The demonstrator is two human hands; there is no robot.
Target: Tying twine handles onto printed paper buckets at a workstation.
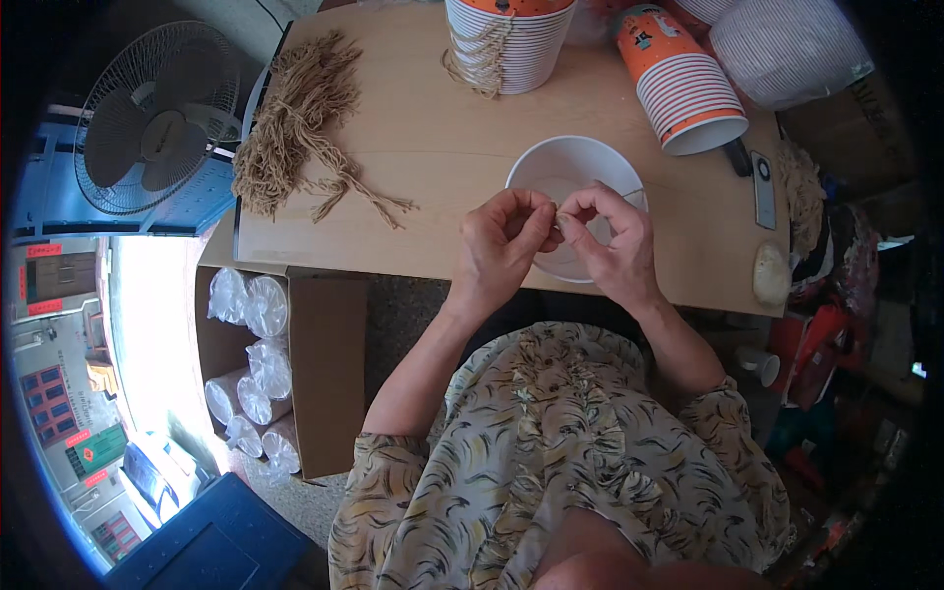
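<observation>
My left hand (504,239) and my right hand (615,239) meet over a white round bucket (575,147) at the table's front edge. Thumb and forefinger of each are pinched together, fingertips almost touching. What they pinch is too small to make out. Beside the right hand, a short thin line (634,192) crosses the bucket's rim. A bundle of brown twisted cords (295,123) lies at the table's left, loose ends trailing toward the left hand.
Behind stands a stack of paper buckets (511,49) with cords hanging on it. Another orange-and-white stack (683,84) lies tilted at the right, near a remote control (763,192). Left are a fan (157,118) and a carton (329,374) of plastic-wrapped rolls.
</observation>
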